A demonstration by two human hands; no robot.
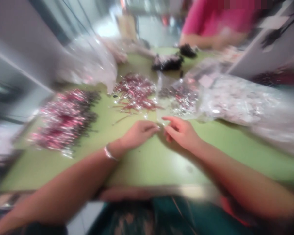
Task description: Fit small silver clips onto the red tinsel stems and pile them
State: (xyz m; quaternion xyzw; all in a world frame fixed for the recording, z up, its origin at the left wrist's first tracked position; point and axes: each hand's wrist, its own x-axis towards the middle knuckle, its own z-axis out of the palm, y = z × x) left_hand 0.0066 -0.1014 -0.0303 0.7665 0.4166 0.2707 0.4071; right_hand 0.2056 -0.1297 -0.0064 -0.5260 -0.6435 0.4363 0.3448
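The picture is smeared by motion. My left hand [138,133] and my right hand [180,132] meet fingertip to fingertip over the green table [147,163], near its middle. Both hands have their fingers pinched together on a small clear thing [161,124] that I cannot make out. A silver bangle sits on my left wrist. Just beyond my fingers lies a pile of small pink and silver pieces [136,91] and a clear bag with more of them [180,98].
A larger heap of pink and silver pieces [65,119] lies at the left. Clear plastic bags [240,101] spread over the right side and the far left [90,62]. Dark pieces [168,62] lie farther back. A person in a pink top [210,19] sits across the table.
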